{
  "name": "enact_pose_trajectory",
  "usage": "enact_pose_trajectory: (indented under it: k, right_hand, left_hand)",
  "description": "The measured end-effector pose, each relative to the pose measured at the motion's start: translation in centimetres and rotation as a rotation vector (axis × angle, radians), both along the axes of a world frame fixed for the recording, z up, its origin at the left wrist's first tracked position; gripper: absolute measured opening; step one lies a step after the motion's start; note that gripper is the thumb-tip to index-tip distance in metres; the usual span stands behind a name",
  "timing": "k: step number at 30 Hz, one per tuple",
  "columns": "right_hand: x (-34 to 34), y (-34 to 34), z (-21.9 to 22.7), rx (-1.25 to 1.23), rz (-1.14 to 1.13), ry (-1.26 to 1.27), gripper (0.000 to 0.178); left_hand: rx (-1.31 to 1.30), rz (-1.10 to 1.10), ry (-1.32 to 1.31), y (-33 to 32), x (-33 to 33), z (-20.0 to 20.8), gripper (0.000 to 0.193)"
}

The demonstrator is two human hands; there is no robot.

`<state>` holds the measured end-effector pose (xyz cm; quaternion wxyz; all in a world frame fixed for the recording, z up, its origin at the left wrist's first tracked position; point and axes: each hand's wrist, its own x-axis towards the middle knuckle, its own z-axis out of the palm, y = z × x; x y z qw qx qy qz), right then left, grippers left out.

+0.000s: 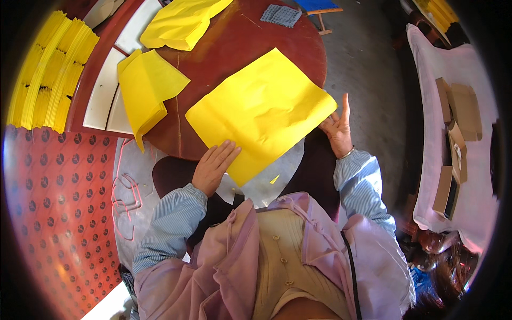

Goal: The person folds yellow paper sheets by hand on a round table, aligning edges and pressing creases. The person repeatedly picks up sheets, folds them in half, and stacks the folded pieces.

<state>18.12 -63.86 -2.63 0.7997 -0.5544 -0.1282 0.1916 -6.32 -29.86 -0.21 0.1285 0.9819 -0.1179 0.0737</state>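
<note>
A large yellow paper sheet (261,109) lies slanted over the near part of a round red-brown table (240,32), its near corner hanging past the edge above my lap. My left hand (215,166) rests flat on the sheet's near left edge, fingers stretched out side by side. At the sheet's right edge, my right hand (339,130) has one finger pointing up, while the others bend against the paper, partly hidden by it. To the left, a folded yellow paper piece (146,90) droops over the table edge. Farther back lies a yellow paper stack (184,24).
A grey textured pad (281,15) lies at the table's far side. Bundled yellow paper stacks (50,74) stand far left above a red patterned sheet (64,197). Open cardboard boxes (453,154) sit on a pink-covered surface (426,117) at right. A yellow scrap (274,180) shows below.
</note>
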Motion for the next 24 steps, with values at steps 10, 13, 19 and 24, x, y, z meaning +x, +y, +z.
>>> enact_pose_trajectory:
  k: [10, 13, 19, 24]
  right_hand:
    - [5.1, -0.6, -3.1, -0.741, -0.346, -0.866, 0.035]
    - [4.9, -0.8, -0.3, -0.736, -0.303, -0.931, 0.025]
    - [5.0, -3.3, 11.1, -0.462, 0.053, -0.697, 0.018]
    - [9.2, -0.7, 17.1, -0.459, 0.115, -0.554, 0.037]
  left_hand:
    - [-0.078, 0.029, -0.010, 0.1, 0.0, -0.2, 0.065]
    - [-0.149, 0.053, 0.043, 0.3, -0.2, 1.0, 0.068]
    - [-0.596, 0.215, 0.019, 1.8, -1.5, 10.0, 0.049]
    - [-0.934, 0.539, 0.269, 7.7, 1.9, 16.2, 0.031]
